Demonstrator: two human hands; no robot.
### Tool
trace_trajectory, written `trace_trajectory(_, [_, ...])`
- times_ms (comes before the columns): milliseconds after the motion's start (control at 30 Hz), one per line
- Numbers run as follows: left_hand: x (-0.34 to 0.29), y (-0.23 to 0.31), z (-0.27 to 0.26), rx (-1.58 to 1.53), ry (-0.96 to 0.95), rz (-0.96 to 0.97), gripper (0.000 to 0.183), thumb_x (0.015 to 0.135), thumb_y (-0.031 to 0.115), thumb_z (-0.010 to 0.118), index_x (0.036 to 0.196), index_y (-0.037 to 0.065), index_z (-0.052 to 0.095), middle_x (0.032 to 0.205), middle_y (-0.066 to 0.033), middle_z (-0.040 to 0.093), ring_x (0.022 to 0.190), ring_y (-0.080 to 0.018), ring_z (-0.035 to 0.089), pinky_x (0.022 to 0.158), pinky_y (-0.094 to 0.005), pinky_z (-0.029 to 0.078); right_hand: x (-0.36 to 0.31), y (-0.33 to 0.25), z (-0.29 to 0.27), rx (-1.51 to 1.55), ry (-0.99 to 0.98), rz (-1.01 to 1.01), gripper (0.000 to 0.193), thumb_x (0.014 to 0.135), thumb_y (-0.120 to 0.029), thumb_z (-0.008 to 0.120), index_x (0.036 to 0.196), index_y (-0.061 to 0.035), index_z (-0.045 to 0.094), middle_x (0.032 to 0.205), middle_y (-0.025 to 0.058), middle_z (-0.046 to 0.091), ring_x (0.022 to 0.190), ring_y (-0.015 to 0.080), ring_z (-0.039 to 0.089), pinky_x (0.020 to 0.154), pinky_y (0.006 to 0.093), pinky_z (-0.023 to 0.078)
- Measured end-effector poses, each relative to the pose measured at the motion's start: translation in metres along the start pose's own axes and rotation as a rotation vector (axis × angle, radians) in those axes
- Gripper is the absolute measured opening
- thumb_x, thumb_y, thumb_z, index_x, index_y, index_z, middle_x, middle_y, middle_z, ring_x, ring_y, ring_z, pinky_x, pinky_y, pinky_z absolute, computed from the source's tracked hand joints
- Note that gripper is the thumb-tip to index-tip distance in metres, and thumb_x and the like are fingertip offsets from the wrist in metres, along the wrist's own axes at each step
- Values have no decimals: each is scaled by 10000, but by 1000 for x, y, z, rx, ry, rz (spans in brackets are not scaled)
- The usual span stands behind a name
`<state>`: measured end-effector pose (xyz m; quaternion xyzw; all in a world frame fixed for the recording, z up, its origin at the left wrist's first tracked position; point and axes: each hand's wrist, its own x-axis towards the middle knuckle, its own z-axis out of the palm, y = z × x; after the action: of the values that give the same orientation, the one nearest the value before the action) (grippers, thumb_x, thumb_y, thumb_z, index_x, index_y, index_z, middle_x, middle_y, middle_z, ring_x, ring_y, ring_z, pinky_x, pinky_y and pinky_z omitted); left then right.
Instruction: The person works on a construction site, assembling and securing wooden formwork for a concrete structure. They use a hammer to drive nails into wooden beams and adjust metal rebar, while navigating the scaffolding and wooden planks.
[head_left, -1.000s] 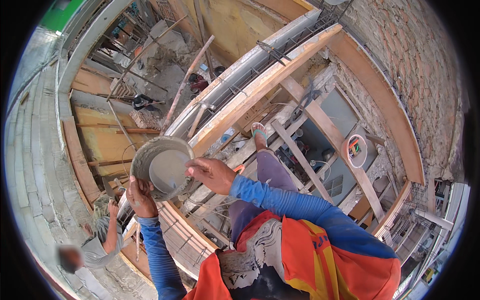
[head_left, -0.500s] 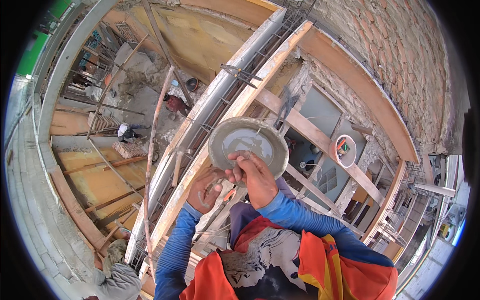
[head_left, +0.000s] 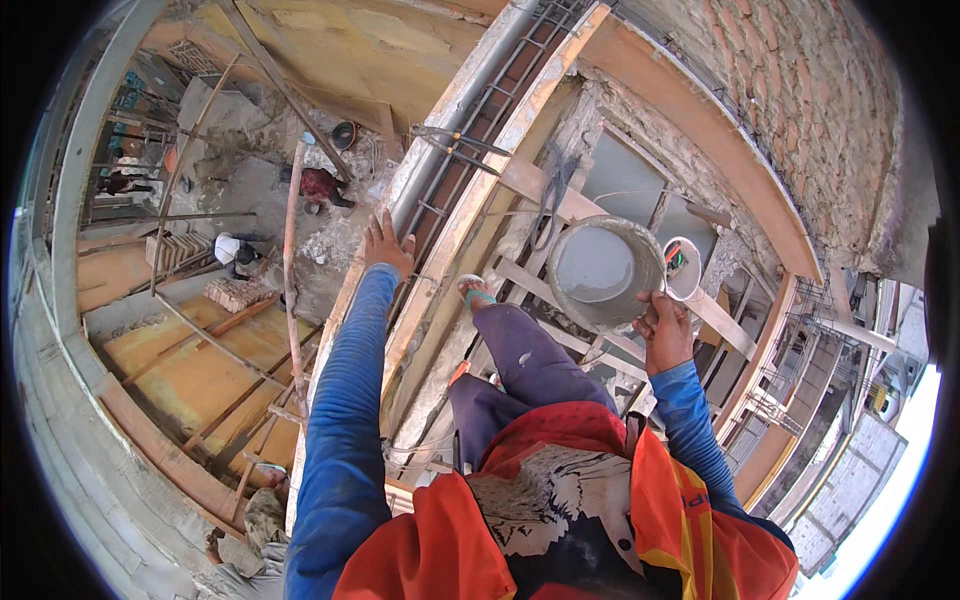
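A grey, cement-stained bucket point(head_left: 630, 308) with pale, watery liquid inside hangs at my right side. My right hand point(head_left: 663, 328) is closed on its rim at the near right edge. My left hand point(head_left: 386, 246) lies with fingers outstretched on the edge of the long beam formwork point(head_left: 345, 345), holding nothing. Steel reinforcing bars point(head_left: 485, 110) run inside that formwork. Beyond my left hand, a pair of dark-handled pincers point(head_left: 462, 147) lies across the formwork.
A white bucket point(head_left: 684, 285) holding small red and green items stands on a plank beside the grey one. A sloping pole point(head_left: 292, 270) rises left of the beam. Several people work around, including one in red point(head_left: 318, 187) far below. My foot point(head_left: 475, 290) is beside the beam.
My hands, together over the grey bucket before, have parted. The bucket has shifted right, with my right hand gripping its rim. My left hand has reached up and left onto the formwork.
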<state>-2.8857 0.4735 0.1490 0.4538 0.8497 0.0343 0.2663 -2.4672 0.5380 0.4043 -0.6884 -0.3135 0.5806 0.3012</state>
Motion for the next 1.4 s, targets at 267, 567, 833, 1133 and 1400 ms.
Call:
trace_trajectory(267, [5,17,11,5,-263,-110,929,888,541,506,1534,101,4,1573,-242,-61,1450,-440,-16,1194,-462,91,29,50,-79,-272,276,138,288,929,-279,550,895,-16,663,578,-40,410,477,89,425,508,268,445])
trace_trajectory(567, [12,26,-20,-114,-405,-236,1002,837,506,629,1542,190,-8,1590,-172,-85,1456,-415,-2,1198,-442,141,-26,1,-123,79,436,320,267,931,-268,530,905,-19,625,574,-19,400,466,113,422,498,294,433])
trace_trajectory(833, [31,24,-31,-67,-556,-279,960,853,586,537,1542,183,4,1592,-157,-95,1449,-417,90,1191,-444,163,-26,-27,-131,-360,308,-22,262,937,-272,532,921,-26,618,562,-23,387,467,108,414,491,281,387])
trace_trajectory(1133, [27,19,-18,-12,-539,-242,997,842,589,557,1542,197,-36,1589,-156,-127,1468,-372,-20,1199,-411,114,39,-153,-56,-190,173,53,374,945,-346,496,934,-26,688,744,-5,494,622,114,509,613,273,514])
trace_trajectory(1400, [48,57,-59,129,-767,-380,934,843,563,567,1544,189,76,1605,-83,42,1456,-384,114,1177,-472,171,136,-242,29,-637,-177,-56,390,964,-327,449,914,-21,686,666,91,598,611,160,594,641,325,503])
